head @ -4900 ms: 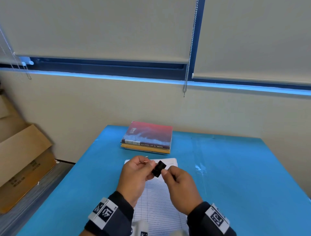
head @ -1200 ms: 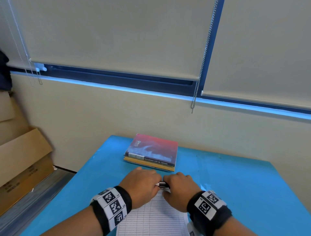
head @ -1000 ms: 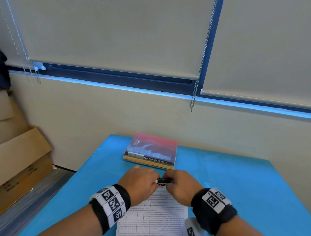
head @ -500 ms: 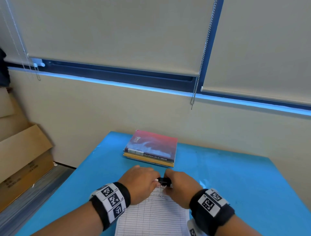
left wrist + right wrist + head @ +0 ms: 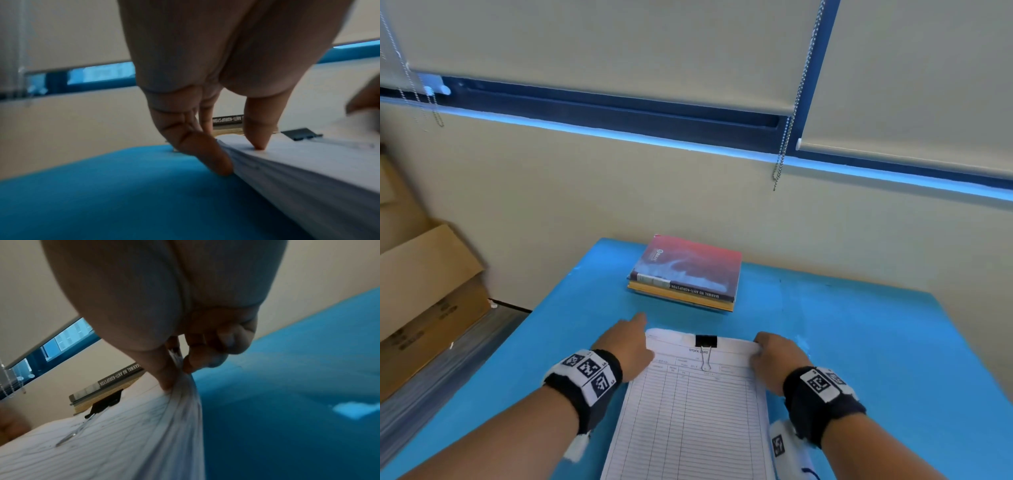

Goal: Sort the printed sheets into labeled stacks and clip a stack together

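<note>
A stack of printed sheets (image 5: pixel 695 411) headed "STOCK CARD" lies on the blue table (image 5: pixel 859 342) in front of me. A black binder clip (image 5: pixel 705 341) sits on the middle of its far edge, one silver handle folded down onto the top sheet. My left hand (image 5: pixel 643 337) holds the far left corner; in the left wrist view its thumb presses the top sheet and its fingers (image 5: pixel 205 154) lie against the stack's side. My right hand (image 5: pixel 756 353) pinches the far right corner, and the right wrist view shows that edge (image 5: pixel 185 402) raised between thumb and curled fingers.
Two stacked books (image 5: pixel 688 270), the upper one red, lie just beyond the sheets near the wall. Cardboard boxes (image 5: pixel 424 294) stand on the floor to the left of the table. A blind chain (image 5: pixel 787 120) hangs against the wall.
Half a second ago both hands were together on the clip at the stack's far edge. They have let it go and moved apart to the two far corners.
</note>
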A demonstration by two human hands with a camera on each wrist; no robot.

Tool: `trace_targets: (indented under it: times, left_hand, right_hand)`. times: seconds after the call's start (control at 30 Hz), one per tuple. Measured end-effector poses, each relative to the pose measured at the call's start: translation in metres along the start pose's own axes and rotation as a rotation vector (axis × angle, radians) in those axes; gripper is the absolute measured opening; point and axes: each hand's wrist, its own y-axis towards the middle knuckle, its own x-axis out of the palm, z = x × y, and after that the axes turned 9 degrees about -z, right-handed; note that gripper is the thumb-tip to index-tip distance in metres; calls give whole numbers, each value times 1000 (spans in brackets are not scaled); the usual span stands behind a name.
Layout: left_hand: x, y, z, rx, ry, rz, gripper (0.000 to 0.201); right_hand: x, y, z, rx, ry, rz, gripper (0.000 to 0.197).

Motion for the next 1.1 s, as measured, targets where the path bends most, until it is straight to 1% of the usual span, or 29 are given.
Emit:
trace_targets:
  times: [0.07,0.1,0.17,0.27,0.37,0.43,0.53,0.57,0.7,0.77,0.83,0.87,0.9,0.93,0.97,1.03,1.07,1.1]
  left_hand:
    - [4,6,-2,-34,-37,-42,30]
    - [5,9,-3,-41,-58,-47,25]
    - [6,15,-2,-47,-121,-20,23]
    - [2,25,-1,-68,-242,68,18]
    - [-2,36,-2,-74,-329,172,15]
    - [-4,44,-1,-73,-350,200,9]
    - [-1,54,-2,-70,-344,183,28]
    - [1,56,-3,-62,-349,183,30]
    - [5,59,-10,-39,-346,149,28]
    - [3,57,-11,-17,-364,106,21]
    - [0,49,-10,15,-389,30,12]
    - [-3,40,-9,24,-372,-17,21]
    - [-3,30,-9,39,-328,-44,36]
    - [-2,14,-8,61,-253,-56,49]
    - [0,-2,-7,109,-152,-52,58]
    - [12,-38,-4,201,49,-77,67]
    - [20,-55,-3,231,156,-125,70]
    - [28,-72,-3,232,253,-208,70]
  right_hand:
    - [4,8,1,30,-7,-7,16]
    - [5,11,0,44,-9,1,18]
    - [3,16,0,78,20,32,23]
    - [-4,25,-1,110,97,74,24]
    - [-11,37,-4,116,186,87,21]
    - [-13,45,-6,112,202,82,16]
    - [-11,53,-7,112,211,76,13]
    - [-10,55,-6,111,215,81,13]
    - [-7,53,-5,124,216,80,15]
    - [-10,46,-7,111,208,52,17]
    - [-13,34,-9,76,211,25,21]
    - [-15,25,-11,64,203,16,23]
    - [-15,13,-12,55,177,16,27]
    - [-13,-2,-13,44,139,19,33]
    - [-10,-18,-13,9,89,27,41]
    - [3,-53,-16,-89,-13,14,51]
    - [11,-69,-18,-144,-69,-15,54]
    - [21,-87,-20,-176,-112,-71,56]
